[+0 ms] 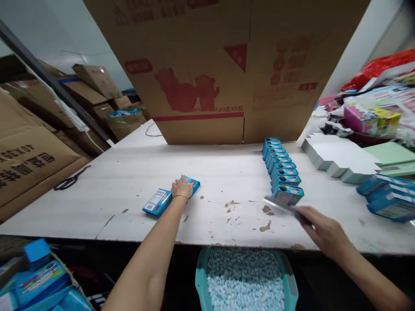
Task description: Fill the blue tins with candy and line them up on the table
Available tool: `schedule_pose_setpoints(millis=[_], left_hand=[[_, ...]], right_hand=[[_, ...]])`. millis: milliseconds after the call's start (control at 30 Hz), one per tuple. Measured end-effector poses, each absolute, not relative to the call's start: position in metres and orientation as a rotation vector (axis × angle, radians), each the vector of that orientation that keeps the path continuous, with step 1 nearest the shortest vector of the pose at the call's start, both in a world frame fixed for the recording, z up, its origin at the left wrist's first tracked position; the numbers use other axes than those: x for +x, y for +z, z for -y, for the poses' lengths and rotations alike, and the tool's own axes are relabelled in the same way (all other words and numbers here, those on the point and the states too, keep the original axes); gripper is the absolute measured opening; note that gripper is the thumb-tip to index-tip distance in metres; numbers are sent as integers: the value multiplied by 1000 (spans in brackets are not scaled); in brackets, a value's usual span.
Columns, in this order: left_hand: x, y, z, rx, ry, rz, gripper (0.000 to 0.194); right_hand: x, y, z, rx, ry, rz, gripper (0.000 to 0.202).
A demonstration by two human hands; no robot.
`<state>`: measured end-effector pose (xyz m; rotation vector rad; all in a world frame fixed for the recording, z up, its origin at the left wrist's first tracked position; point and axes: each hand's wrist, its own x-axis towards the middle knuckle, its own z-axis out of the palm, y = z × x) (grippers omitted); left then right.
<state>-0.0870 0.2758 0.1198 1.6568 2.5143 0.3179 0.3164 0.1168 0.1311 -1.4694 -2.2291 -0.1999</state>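
Sitting below the near edge of the worktop (129, 164), a teal tub (202, 276) is full of small pale blue pieces (246, 287). To its left, an open carton (74, 280) holds blue packaging (43, 276).

On the worktop, the right hand (324, 229) is closed round one end of a flat grey tool (287, 209), its other end near the row's closest box. A loose blue box (158, 201) lies flat, glossy, with a white printed label facing up. Just beside it, the left hand (182, 186) is partly open, fingers bent over a second blue box (194, 185) that it mostly covers; whether it grips this one is unclear.

To the right, a row of blue boxes (285, 172) runs away from the near edge, standing close together, each with a dark oval and pale lettering on its upper face. More blue boxes (391, 198) stand by the right edge.

Farther back are black scissors (69, 182) at left, a stack of white card (340, 155) at right and, upright behind the row, a big brown cardboard sheet (207, 86) with red bear prints.
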Motion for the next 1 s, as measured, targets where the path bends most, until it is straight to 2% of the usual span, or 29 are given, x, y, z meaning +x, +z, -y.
schedule_pose_setpoints(millis=[167, 333, 433, 533, 633, 800, 933, 1000], left_hand=[[-76, 107, -253, 1717, 304, -2348, 70], [-52, 98, -170, 1777, 731, -2014, 64], [-42, 103, -114, 1717, 956, -1727, 53], [-36, 108, -64, 1717, 1013, -1650, 57], [-37, 102, -23, 1743, 812, -1687, 54], [-49, 66, 31, 1593, 627, -1715, 34], [-60, 49, 64, 1306, 488, -1548, 32], [-62, 52, 75, 1181, 463, -1485, 36]], right_hand=[[305, 94, -48, -1407, 215, 2266, 36], [269, 81, -10, -1487, 873, 2135, 34], [247, 73, -1, -1503, 1037, 2024, 30], [237, 56, 5, -1583, 1057, 2015, 32], [240, 39, 8, -1706, 995, 2216, 39], [251, 26, 5, -1822, 630, 2646, 35], [258, 23, -4, -1747, 421, 2834, 32], [258, 21, -7, -1730, 380, 2880, 33]])
